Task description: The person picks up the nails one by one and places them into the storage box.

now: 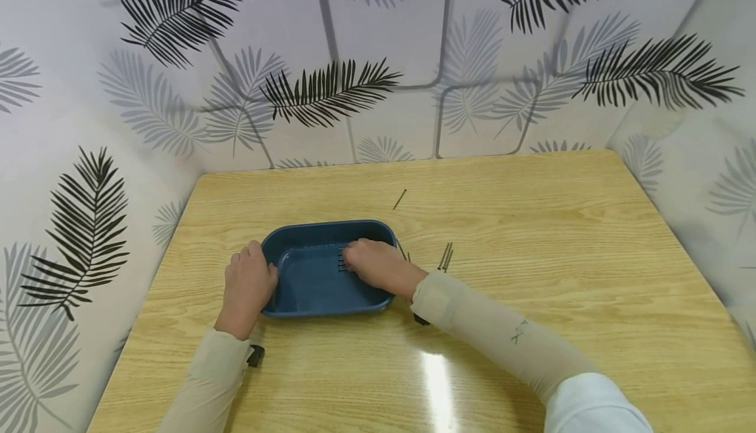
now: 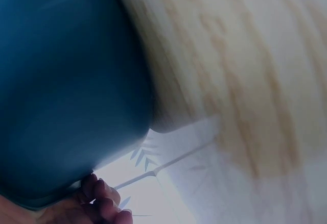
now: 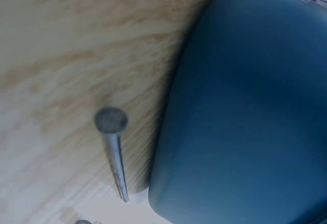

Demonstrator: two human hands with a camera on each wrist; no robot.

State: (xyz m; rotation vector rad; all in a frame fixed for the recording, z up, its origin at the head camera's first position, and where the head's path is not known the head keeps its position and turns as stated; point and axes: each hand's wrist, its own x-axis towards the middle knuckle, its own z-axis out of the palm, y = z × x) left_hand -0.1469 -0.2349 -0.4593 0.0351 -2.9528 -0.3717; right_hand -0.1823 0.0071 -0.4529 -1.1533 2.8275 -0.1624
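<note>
At far left, from where I stand, a pale wall covering printed with black and grey fronds (image 1: 77, 236) rises along the light wood-grain surface (image 1: 561, 223). The left beige sleeve (image 1: 203, 380) is cut off by the bottom edge, with a small black device (image 1: 256, 355) at its cuff. Above it the left hand (image 1: 245, 282) grasps the left rim of a dark blue, rounded rectangular tray (image 1: 310, 292), thumb inside; its left wrist view catches only the fingers, low in the frame.

The tray sits left of centre on the surface. Within its right half, a row of thin dark metal nails (image 1: 342, 260) shows beside the right hand (image 1: 378, 262). Those fingers are bent down, tips hidden; I can't tell whether they pinch anything. That hand and wrist cross the tray's right rim.

Past the rim, one loose nail (image 1: 399, 199) lies above the tray, others (image 1: 403, 249) just beside it, partly covered, and a small cluster (image 1: 445, 257) near the right beige sleeve (image 1: 502, 334). Bare wood stretches on to the rounded upper right corner.
</note>
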